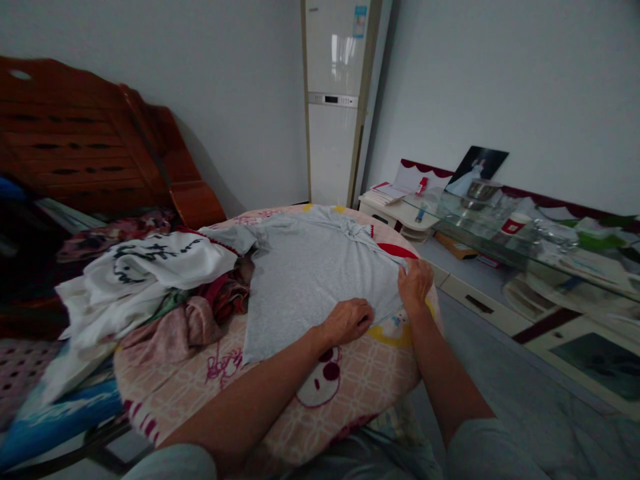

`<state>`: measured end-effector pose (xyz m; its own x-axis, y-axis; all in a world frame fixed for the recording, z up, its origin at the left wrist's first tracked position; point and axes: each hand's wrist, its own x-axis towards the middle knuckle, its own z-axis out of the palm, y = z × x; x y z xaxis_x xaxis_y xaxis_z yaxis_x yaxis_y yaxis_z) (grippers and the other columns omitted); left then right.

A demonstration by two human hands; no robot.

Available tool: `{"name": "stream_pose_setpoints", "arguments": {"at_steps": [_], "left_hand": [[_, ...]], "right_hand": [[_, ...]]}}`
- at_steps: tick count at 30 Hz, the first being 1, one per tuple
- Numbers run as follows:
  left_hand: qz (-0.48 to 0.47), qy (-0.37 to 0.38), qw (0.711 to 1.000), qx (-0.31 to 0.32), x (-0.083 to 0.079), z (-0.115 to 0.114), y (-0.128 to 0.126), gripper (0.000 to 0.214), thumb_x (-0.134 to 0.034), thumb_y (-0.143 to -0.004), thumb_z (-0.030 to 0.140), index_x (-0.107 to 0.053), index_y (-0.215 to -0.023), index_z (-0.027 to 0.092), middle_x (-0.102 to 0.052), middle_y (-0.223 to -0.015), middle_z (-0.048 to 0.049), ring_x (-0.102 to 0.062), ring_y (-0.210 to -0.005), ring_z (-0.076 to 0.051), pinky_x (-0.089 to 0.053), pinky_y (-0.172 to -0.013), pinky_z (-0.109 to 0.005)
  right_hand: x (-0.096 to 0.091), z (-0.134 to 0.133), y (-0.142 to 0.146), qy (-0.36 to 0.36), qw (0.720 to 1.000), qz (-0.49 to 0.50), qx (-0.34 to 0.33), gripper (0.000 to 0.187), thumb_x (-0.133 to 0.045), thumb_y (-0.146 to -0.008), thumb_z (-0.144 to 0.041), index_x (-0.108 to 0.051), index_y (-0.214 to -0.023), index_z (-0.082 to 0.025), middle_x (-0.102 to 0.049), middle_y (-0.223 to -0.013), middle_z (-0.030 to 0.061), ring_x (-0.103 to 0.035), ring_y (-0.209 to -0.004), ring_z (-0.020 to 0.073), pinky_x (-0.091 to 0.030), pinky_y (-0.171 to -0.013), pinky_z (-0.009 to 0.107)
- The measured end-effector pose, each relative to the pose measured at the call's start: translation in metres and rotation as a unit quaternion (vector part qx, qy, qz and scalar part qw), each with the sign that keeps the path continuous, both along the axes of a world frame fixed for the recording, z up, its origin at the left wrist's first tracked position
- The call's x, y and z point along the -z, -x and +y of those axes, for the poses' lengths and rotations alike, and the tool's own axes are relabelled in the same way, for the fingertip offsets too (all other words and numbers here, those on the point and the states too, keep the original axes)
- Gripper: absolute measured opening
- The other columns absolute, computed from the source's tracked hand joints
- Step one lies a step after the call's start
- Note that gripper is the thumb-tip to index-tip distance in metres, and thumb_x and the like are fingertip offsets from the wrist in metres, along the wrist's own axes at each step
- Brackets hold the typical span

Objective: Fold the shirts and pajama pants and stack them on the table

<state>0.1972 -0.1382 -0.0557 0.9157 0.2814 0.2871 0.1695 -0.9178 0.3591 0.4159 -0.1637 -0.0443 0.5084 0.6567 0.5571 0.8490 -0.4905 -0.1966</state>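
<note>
A grey T-shirt (310,273) lies spread flat on a round table covered with a pink patterned cloth (350,380). My left hand (347,321) rests on the shirt's near hem with its fingers curled and pressed down on the fabric. My right hand (414,283) pinches the shirt's right edge near the table rim. Left of the shirt sits a heap of clothes (155,293), with a white garment bearing black lettering (150,263) on top.
A wooden bench back (85,143) stands at the left. A tall white air conditioner (336,100) fills the far corner. At the right, a low glass-topped cabinet (525,260) carries a photo, a bowl, cups and papers. Grey floor lies between table and cabinet.
</note>
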Motion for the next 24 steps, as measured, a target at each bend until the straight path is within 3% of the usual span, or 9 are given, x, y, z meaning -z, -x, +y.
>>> {"name": "stream_pose_setpoints", "arguments": {"at_steps": [4, 7, 11, 15, 18, 21, 24], "left_hand": [[-0.005, 0.015, 1.000, 0.000, 0.000, -0.002, 0.001, 0.013, -0.053, -0.089, 0.019, -0.066, -0.089, 0.017, -0.067, -0.090, -0.0043, -0.061, -0.083, -0.015, -0.044, -0.074, -0.023], [-0.019, 0.045, 0.999, 0.004, -0.001, -0.005, 0.002, 0.015, -0.056, -0.089, 0.021, -0.068, -0.096, 0.017, -0.070, -0.094, -0.0042, -0.063, -0.084, -0.015, -0.046, -0.076, -0.023], [-0.022, 0.075, 0.997, -0.028, -0.011, 0.006, 0.009, 0.019, -0.055, -0.090, 0.022, -0.070, -0.101, 0.017, -0.073, -0.093, -0.0034, -0.065, -0.082, -0.014, -0.046, -0.075, -0.022], [-0.001, 0.052, 0.985, -0.165, -0.037, 0.051, 0.042, 0.018, -0.060, -0.087, 0.023, -0.072, -0.100, 0.018, -0.074, -0.094, -0.0043, -0.066, -0.083, -0.015, -0.048, -0.076, -0.024], [0.005, 0.026, 0.942, -0.334, -0.048, 0.092, 0.089, 0.020, -0.059, -0.088, 0.023, -0.071, -0.103, 0.017, -0.074, -0.097, -0.0063, -0.067, -0.086, -0.017, -0.048, -0.081, -0.025], [0.041, 0.004, 0.860, -0.509, -0.041, 0.121, 0.133, 0.022, -0.056, -0.089, 0.020, -0.069, -0.106, 0.013, -0.071, -0.106, -0.0124, -0.066, -0.098, -0.022, -0.048, -0.087, -0.029], [0.084, 0.017, 0.829, -0.553, -0.026, 0.134, 0.155, 0.020, -0.057, -0.086, 0.015, -0.068, -0.102, 0.008, -0.069, -0.110, -0.0172, -0.064, -0.106, -0.025, -0.047, -0.090, -0.030]], "right_hand": [[0.003, 0.003, 0.033, 0.131, 0.973, -0.007, -0.189, 0.026, -0.045, -0.096, -0.029, -0.068, -0.091, -0.017, -0.071, -0.093, 0.0089, -0.062, -0.089, 0.0186, -0.040, -0.079, 0.026], [0.007, 0.005, 0.040, 0.225, 0.964, -0.017, -0.140, 0.026, -0.048, -0.096, -0.032, -0.069, -0.092, -0.017, -0.072, -0.091, 0.0104, -0.065, -0.087, 0.0195, -0.040, -0.072, 0.026], [0.012, 0.004, 0.027, 0.252, 0.966, -0.031, -0.042, 0.034, -0.040, -0.099, -0.034, -0.068, -0.096, -0.015, -0.072, -0.090, 0.0143, -0.069, -0.086, 0.0225, -0.041, -0.069, 0.028], [0.014, -0.001, 0.023, 0.251, 0.965, -0.054, -0.051, 0.036, -0.037, -0.101, -0.034, -0.067, -0.097, -0.014, -0.071, -0.084, 0.0150, -0.069, -0.080, 0.0231, -0.041, -0.067, 0.029], [0.011, -0.003, 0.039, 0.212, 0.969, -0.069, -0.104, 0.036, -0.038, -0.100, -0.035, -0.067, -0.092, -0.015, -0.071, -0.081, 0.0137, -0.068, -0.076, 0.0220, -0.037, -0.065, 0.028], [0.010, -0.002, 0.068, 0.184, 0.949, -0.076, -0.246, 0.039, -0.038, -0.101, -0.036, -0.067, -0.084, -0.015, -0.071, -0.081, 0.0122, -0.066, -0.077, 0.0194, -0.035, -0.066, 0.026], [0.015, -0.001, 0.094, 0.220, 0.903, -0.078, -0.361, 0.035, -0.042, -0.099, -0.035, -0.068, -0.084, -0.017, -0.072, -0.080, 0.0100, -0.065, -0.075, 0.0176, -0.035, -0.066, 0.026]]}}
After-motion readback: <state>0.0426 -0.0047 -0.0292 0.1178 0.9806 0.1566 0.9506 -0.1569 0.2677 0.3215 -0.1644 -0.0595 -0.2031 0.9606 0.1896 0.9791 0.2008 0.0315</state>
